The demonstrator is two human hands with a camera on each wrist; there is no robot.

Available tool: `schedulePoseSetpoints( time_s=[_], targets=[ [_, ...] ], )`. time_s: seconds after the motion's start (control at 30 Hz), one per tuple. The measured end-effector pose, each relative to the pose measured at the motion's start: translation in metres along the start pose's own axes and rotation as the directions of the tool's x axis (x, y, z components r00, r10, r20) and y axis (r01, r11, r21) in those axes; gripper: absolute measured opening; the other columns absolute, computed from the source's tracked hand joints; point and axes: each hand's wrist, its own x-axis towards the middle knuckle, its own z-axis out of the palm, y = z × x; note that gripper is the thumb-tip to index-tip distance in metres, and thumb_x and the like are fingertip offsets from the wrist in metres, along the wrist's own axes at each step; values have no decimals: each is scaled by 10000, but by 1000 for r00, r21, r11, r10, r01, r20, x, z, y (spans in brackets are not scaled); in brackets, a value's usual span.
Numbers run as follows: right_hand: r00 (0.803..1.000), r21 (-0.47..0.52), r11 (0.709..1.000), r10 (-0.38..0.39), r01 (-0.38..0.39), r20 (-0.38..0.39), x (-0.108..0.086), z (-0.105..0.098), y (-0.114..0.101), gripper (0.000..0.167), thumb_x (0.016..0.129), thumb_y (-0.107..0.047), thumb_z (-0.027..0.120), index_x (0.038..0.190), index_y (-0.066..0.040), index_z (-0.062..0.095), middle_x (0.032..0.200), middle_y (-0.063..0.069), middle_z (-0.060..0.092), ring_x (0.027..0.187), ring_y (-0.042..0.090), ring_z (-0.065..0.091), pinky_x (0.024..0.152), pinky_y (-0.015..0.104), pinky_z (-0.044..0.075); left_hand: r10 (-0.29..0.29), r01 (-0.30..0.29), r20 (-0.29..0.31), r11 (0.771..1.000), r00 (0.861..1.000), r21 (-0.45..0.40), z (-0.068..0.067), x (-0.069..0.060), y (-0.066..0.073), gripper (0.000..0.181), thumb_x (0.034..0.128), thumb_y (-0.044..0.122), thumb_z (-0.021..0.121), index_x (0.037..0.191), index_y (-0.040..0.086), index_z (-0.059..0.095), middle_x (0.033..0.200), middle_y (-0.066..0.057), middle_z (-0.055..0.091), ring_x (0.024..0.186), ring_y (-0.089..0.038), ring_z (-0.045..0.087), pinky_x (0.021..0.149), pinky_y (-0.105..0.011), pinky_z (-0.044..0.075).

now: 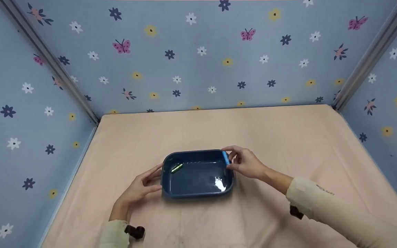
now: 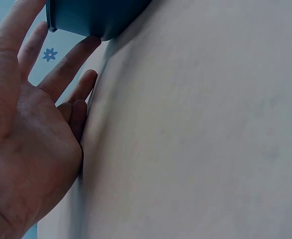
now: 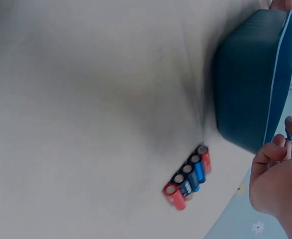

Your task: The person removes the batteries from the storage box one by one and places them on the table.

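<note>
A dark blue rectangular bin (image 1: 198,195) stands on the cloth-covered table, with a small green-and-yellow cylinder, apparently a battery (image 1: 176,168), lying inside at its left. My left hand (image 1: 138,188) touches the bin's left side with fingers extended; in the left wrist view its fingertips reach the bin's wall (image 2: 81,17). Over the right rim, my right hand (image 1: 248,164) pinches a light blue battery (image 1: 225,158) between thumb and fingers. The right wrist view shows a row of several red, blue and dark batteries (image 3: 187,177) on the table beside the bin; the head view does not show them.
A pale peach cloth (image 1: 288,137) covers the table. Blue flower-and-butterfly panels (image 1: 198,69) enclose the back and both sides, with grey metal posts (image 1: 367,58) at the corners. A bright reflection shows on the bin's floor.
</note>
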Motion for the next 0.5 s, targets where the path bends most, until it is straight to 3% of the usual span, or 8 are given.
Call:
schedulePoseSetpoints(
  time_s=[0.27,0.5],
  targets=[
    [998,-14,999,44,-44,-47,-10,-20,19,572,937,91,806,1479,97,624,1028,259,702,758,67,577,695,164,473,-8,8,-11,1000,1000,-8,-1,-1,1,808,1050,160,807,1757,150,414,1744,-216,522,1615,-480,506,1200,-98,380],
    [992,-88,991,94,-102,-88,-24,-38,35,566,938,91,797,1481,88,635,1017,228,714,795,83,576,712,177,466,25,-25,18,1000,1000,-18,-2,1,-1,800,1067,121,775,1764,111,382,1753,-257,489,1602,-460,519,1201,-99,404]
  ],
)
